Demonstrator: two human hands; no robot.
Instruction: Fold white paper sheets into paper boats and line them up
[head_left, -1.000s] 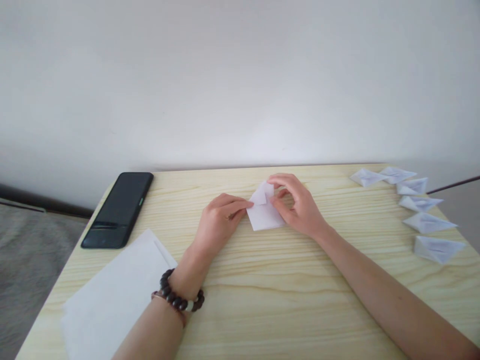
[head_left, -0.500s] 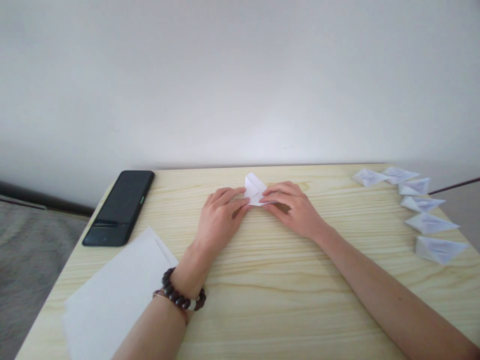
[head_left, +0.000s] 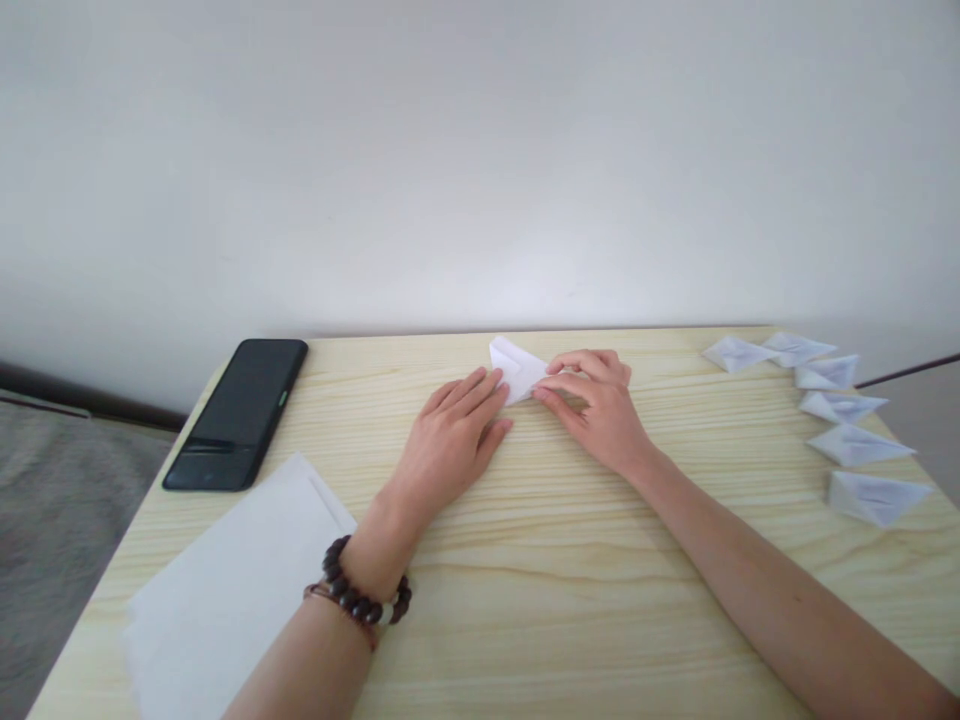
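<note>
A small piece of folded white paper (head_left: 519, 369) lies near the far edge of the wooden table (head_left: 570, 600), between my two hands. My left hand (head_left: 454, 430) rests flat with its fingers stretched out, the fingertips touching the paper's left side. With thumb and fingertips, my right hand (head_left: 596, 405) pinches the paper's right corner. Part of the paper is hidden under the fingers. A dark beaded bracelet (head_left: 352, 595) circles my left wrist.
Several folded paper boats (head_left: 862, 446) stand in a curved row along the table's right side. A black phone (head_left: 236, 415) lies at the far left. White paper sheets (head_left: 232, 590) are in front of it, partly beneath my left forearm. A pale wall (head_left: 480, 170) rises behind the table.
My left hand has gone from pinching the paper's left side to lying flat with fingers extended. My right hand has shifted slightly right, still at the right corner, and the paper has turned a little.
</note>
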